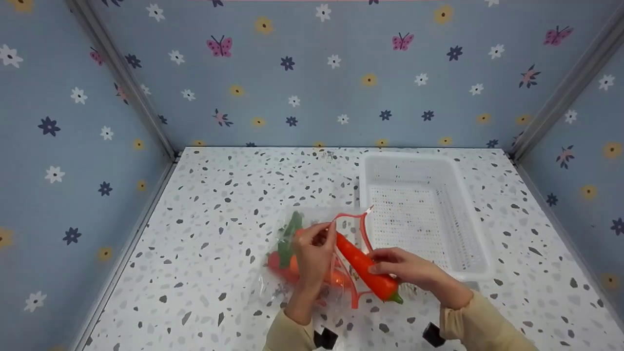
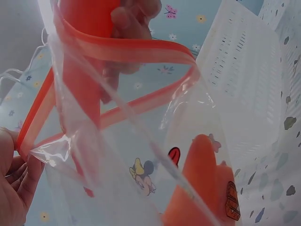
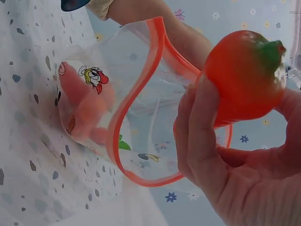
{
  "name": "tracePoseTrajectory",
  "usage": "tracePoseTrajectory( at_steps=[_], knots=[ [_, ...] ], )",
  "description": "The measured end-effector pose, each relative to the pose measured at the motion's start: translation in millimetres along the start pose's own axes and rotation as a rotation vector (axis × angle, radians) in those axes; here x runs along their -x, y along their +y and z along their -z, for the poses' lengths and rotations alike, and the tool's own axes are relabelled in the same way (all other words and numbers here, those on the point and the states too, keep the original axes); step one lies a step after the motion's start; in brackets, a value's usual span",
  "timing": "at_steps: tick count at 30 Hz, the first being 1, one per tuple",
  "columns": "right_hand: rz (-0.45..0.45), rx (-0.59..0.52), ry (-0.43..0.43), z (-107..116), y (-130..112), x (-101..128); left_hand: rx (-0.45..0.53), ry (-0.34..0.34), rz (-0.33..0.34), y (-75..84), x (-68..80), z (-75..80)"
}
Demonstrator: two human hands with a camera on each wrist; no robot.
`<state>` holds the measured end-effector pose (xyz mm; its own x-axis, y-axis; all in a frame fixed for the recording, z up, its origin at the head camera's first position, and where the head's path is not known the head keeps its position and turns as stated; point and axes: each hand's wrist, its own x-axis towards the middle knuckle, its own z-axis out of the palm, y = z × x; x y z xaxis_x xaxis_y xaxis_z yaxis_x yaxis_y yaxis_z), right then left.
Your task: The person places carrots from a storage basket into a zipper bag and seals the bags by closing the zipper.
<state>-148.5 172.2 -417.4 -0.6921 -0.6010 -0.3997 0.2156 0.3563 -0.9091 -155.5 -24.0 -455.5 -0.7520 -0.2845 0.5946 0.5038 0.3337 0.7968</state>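
The left hand (image 1: 313, 256) pinches the orange zip rim of a clear plastic bag (image 1: 312, 253), fingers curled on the seal and holding the mouth open. In the left wrist view the fingers (image 2: 16, 181) grip the corner of the rim where the film gathers into a fold.

The right hand (image 1: 407, 267) is clamped around a red chili pepper (image 1: 365, 268), thumb and fingers wrapped over its thick end near the green stem. The pepper lies tilted, its narrow tip inside the open mouth of the bag, its stem end outside, toward the person. In the right wrist view the stem end (image 3: 244, 75) sits against the fingers, with the orange rim (image 3: 136, 113) looping just behind it.

The bag rests on the speckled tabletop (image 1: 209, 204), at its near middle. Printed cartoon figures show on the film. Inside lie orange and red vegetable shapes and one green piece (image 1: 291, 231).

A white perforated basket (image 1: 424, 214) stands on the tabletop just to the right of the bag, touching neither hand. Blue flowered walls enclose the tabletop on three sides.
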Motion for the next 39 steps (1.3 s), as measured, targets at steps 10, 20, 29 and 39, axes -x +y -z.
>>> tracePoseTrajectory(
  at_steps=[10, 20, 29, 39],
  knots=[
    [-0.056, -0.195, 0.081, -17, -1, -34, -0.005, 0.011, -0.013, 0.8, -2.3, 2.2],
    [0.081, -0.457, 0.098, -27, -2, -57, -0.011, 0.039, -0.064, 3.9, -8.0, 6.6],
    [0.176, -0.396, 0.077, -31, -4, -57, 0.011, 0.062, -0.097, 4.4, -14.3, 7.8],
    [0.300, -0.256, 0.094, -17, -18, -34, -0.019, 0.034, -0.070, 11.8, -24.1, 13.1]
  ],
)
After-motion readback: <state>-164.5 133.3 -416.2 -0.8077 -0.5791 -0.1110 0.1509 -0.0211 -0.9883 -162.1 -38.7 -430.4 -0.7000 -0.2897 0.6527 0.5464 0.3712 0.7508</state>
